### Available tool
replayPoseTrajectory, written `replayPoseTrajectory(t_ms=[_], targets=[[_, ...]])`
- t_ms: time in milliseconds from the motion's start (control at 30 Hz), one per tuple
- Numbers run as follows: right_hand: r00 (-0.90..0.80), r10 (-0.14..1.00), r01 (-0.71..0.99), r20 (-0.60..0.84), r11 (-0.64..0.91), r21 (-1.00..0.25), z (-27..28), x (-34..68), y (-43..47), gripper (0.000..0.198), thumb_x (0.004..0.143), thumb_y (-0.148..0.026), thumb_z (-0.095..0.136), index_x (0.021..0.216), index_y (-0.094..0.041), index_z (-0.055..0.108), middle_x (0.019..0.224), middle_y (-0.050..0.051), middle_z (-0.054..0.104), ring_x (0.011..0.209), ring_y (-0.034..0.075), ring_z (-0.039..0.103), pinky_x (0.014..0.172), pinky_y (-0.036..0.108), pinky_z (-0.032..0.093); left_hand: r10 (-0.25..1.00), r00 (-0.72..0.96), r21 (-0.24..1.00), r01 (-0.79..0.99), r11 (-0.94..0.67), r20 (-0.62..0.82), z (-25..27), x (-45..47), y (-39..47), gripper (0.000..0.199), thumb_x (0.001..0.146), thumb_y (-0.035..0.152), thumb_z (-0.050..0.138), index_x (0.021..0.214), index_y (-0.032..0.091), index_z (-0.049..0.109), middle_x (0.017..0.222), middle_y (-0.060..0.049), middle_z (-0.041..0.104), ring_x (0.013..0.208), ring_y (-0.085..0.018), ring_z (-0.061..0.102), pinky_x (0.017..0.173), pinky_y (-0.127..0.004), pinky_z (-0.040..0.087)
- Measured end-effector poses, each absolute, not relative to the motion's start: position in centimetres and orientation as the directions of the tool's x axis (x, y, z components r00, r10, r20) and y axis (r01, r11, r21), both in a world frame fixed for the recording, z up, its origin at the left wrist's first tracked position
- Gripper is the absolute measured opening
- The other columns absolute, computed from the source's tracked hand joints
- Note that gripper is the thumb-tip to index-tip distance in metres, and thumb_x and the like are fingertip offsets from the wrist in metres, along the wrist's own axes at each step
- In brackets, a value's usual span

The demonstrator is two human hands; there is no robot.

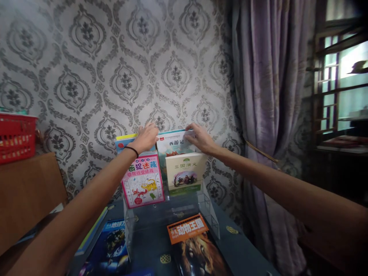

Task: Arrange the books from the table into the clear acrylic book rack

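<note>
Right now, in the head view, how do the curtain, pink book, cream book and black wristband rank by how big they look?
Largest to smallest:
1. Curtain
2. Pink book
3. Cream book
4. Black wristband

A thin black band (133, 149), plain and cord-like, rings the left wrist (136, 145). Both forearms (94, 197) are slim and bare; the left hand (146, 137) and right hand (202, 138) are ungloved.

Below right fingers (195, 128): cream book (186, 175), smooth paper; lower, clear plastic rack (213, 221), glossy lion book (198, 251). Rightward: cloth curtain (267, 96). Far left: red plastic basket (17, 138).
</note>
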State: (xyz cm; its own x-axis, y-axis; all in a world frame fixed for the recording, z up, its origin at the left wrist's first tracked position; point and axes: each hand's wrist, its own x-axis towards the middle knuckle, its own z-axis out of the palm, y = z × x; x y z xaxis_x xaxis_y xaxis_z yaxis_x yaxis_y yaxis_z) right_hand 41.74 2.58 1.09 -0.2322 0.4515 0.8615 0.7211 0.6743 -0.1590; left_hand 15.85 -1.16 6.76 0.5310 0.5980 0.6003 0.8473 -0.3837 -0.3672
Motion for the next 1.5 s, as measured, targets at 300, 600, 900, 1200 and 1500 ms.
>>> replayPoseTrajectory(t_ms=[300, 600, 900, 1200, 1500], targets=[[-0.203, 0.521, 0.706, 0.829, 0.665, -0.245, 2.3, 43.1, 3.6, 0.027, 0.079, -0.036, 0.066, 0.102, -0.023, 0.064, 0.091, 0.005, 0.067, 0.082, 0.024, 0.06, 0.073, 0.035, 0.049, 0.596, 0.528, -0.321, 0.847, -0.424, 0.605, 6.8, 15.8, -0.9, 0.008, 0.089, 0.015, 0.053, 0.09, 0.017, 0.061, 0.115, -0.013, 0.062, 0.119, -0.03, 0.051, 0.099, -0.048, 0.044], [-0.213, 0.513, 0.669, 0.832, 0.697, -0.259, 2.2, 43.3, 3.7, 0.04, 0.078, -0.036, 0.066, 0.116, -0.023, 0.061, 0.108, 0.008, 0.066, 0.081, 0.022, 0.06, 0.076, 0.036, 0.051, 0.575, 0.55, -0.335, 0.832, -0.443, 0.606, 6.8, 15.6, -1.1, 0.008, 0.089, 0.017, 0.051, 0.088, 0.019, 0.06, 0.109, -0.011, 0.062, 0.112, -0.028, 0.052, 0.095, -0.046, 0.045], [-0.204, 0.572, 0.719, 0.795, 0.638, -0.275, 2.5, 43.2, 3.3, 0.022, 0.078, -0.037, 0.065, 0.094, -0.021, 0.064, 0.087, 0.005, 0.067, 0.076, 0.022, 0.06, 0.07, 0.033, 0.047, 0.561, 0.583, -0.355, 0.809, -0.469, 0.587, 6.9, 15.6, -1.0, 0.007, 0.089, 0.015, 0.05, 0.088, 0.019, 0.056, 0.106, -0.01, 0.062, 0.11, -0.027, 0.053, 0.095, -0.043, 0.045], [-0.315, 0.533, 0.689, 0.785, 0.698, -0.198, 3.9, 43.9, 3.0, 0.017, 0.076, -0.039, 0.063, 0.075, -0.022, 0.063, 0.07, 0.002, 0.065, 0.068, 0.019, 0.056, 0.063, 0.03, 0.04, 0.552, 0.576, -0.345, 0.812, -0.471, 0.603, 6.9, 15.6, -0.5, 0.007, 0.089, 0.017, 0.049, 0.087, 0.02, 0.056, 0.102, -0.01, 0.064, 0.105, -0.027, 0.054, 0.091, -0.042, 0.045], [-0.285, 0.509, 0.658, 0.812, 0.72, -0.22, 3.2, 43.8, 3.0, 0.019, 0.077, -0.041, 0.063, 0.08, -0.022, 0.06, 0.07, 0.001, 0.063, 0.068, 0.019, 0.055, 0.064, 0.03, 0.04, 0.563, 0.551, -0.181, 0.794, -0.58, 0.616, 8.6, 14.3, -1.6, 0.015, 0.091, 0.03, 0.049, 0.094, 0.02, 0.06, 0.107, -0.007, 0.067, 0.105, -0.023, 0.058, 0.098, -0.039, 0.044]])
